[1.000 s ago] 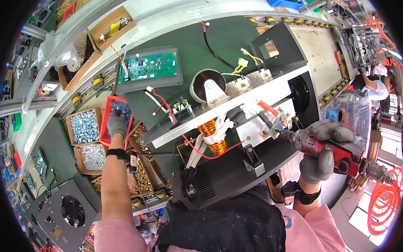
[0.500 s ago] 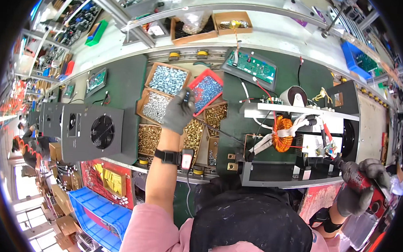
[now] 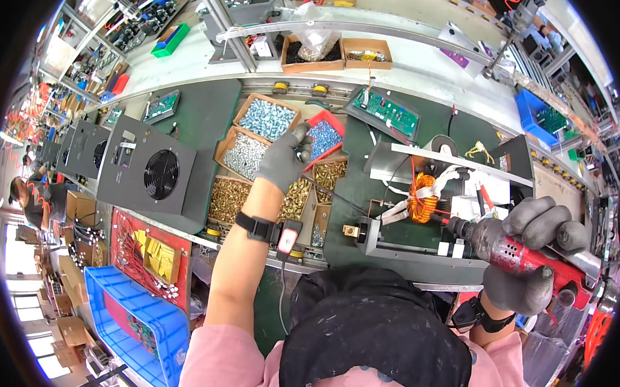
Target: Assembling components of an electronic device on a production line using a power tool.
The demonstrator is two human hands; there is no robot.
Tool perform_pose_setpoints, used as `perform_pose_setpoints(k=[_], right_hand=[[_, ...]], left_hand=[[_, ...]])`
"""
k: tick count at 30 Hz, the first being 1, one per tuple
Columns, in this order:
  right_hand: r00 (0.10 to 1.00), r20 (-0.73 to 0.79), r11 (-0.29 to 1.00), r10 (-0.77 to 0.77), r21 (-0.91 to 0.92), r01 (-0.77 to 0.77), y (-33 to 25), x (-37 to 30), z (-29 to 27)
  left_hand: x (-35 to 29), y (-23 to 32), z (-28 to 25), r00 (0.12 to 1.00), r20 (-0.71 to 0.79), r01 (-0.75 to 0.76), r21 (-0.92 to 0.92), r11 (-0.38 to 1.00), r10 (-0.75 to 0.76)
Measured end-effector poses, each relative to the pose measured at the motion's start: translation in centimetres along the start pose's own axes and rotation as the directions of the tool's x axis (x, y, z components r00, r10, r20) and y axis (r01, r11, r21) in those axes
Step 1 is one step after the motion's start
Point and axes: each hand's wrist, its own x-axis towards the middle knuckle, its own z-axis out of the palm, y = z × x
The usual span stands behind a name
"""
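My left hand [image 3: 284,160], in a grey glove, hovers over the parts boxes beside the red tray [image 3: 335,152] of small bluish screws. Its fingers are pinched on a small metal screw [image 3: 300,154], partly hidden by the glove. My right hand [image 3: 545,227], gloved too, is wrapped around a red power screwdriver [image 3: 509,255] whose nose points left over the open metal chassis [image 3: 410,250]. Inside that chassis sit an orange copper-wound coil [image 3: 422,197], white-sleeved cables and a red wire. The screwdriver's tip is close to the chassis's near side; contact cannot be made out.
Cardboard boxes hold silver fasteners [image 3: 244,155] and brass ones [image 3: 229,199]. A green circuit board [image 3: 388,113] lies behind the chassis. On the left stands a dark fan housing [image 3: 147,164]; below it are a red board [image 3: 185,250] and a blue crate [image 3: 126,276].
The view has shifted. The screwdriver in my right hand has come up and left, nearer the chassis. My left hand stays over the boxes, slightly turned, beside the red tray.
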Motion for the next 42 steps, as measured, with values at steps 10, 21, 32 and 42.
perform_pose_setpoints(k=[10,21,32,42], right_hand=[[0.997,-0.060,0.986,0.041,0.166,-0.030,-0.6,0.7,0.4],[0.984,0.051,0.912,0.171,0.369,-0.178,0.6,-0.4,2.8],[0.968,-0.146,0.967,0.203,0.185,-0.175,1.3,-2.7,15.9],[0.951,-0.148,0.959,0.271,0.127,-0.253,5.2,-0.9,19.0]], left_hand=[[-13.1,-5.6,12.0,0.934,0.313,0.130,0.157,0.979,-0.174],[-17.1,-7.2,10.0,0.950,0.301,0.076,0.043,0.996,-0.085],[-20.6,-3.1,-1.1,0.955,0.295,0.006,-0.034,0.999,0.004],[-28.0,9.6,-38.8,0.440,-0.610,0.584,0.752,0.305,0.659]])
